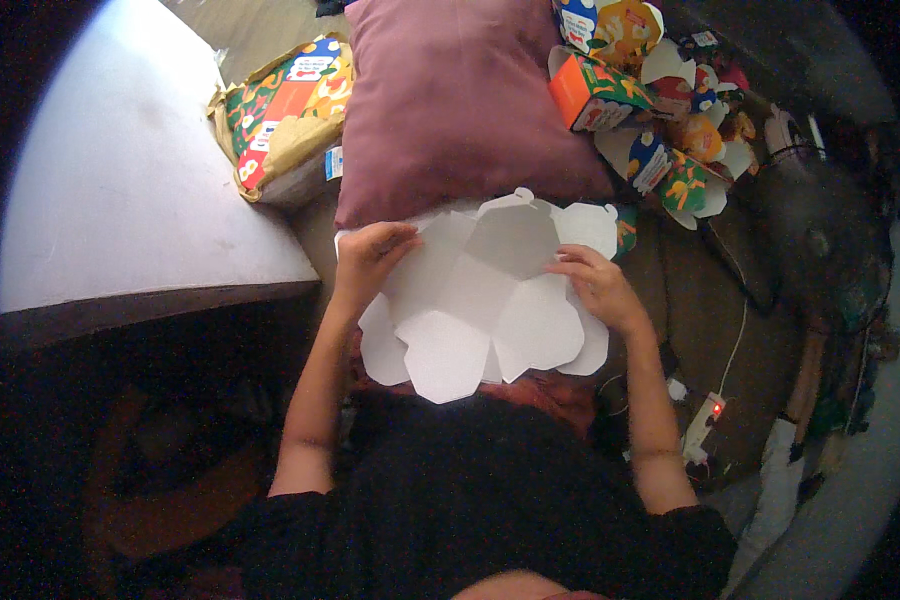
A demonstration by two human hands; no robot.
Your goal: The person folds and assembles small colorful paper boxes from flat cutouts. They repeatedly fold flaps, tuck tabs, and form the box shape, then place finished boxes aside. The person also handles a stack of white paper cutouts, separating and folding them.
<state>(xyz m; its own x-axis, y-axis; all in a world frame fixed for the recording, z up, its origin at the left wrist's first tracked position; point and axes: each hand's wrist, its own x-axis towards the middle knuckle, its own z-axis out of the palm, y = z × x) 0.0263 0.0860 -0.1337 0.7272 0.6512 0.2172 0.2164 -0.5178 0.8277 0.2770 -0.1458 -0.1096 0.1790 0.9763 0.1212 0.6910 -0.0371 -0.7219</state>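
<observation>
A flat, unfolded cardboard box blank lies in front of me with its plain white inner side up and its flaps spread out. More white flaps show beneath its edges, so it seems to rest on other blanks. My left hand pinches the blank's left edge between thumb and fingers. At the right, my right hand has its fingers closed on a flap near the upper right corner. That upper flap is tilted up and shaded. A mauve pillow lies just beyond the blanks.
Several folded, colourful food boxes are heaped at the far right. A brown-paper pack of printed blanks sits far left, beside a white flat-topped surface. A power strip with a red light and cable lies at right.
</observation>
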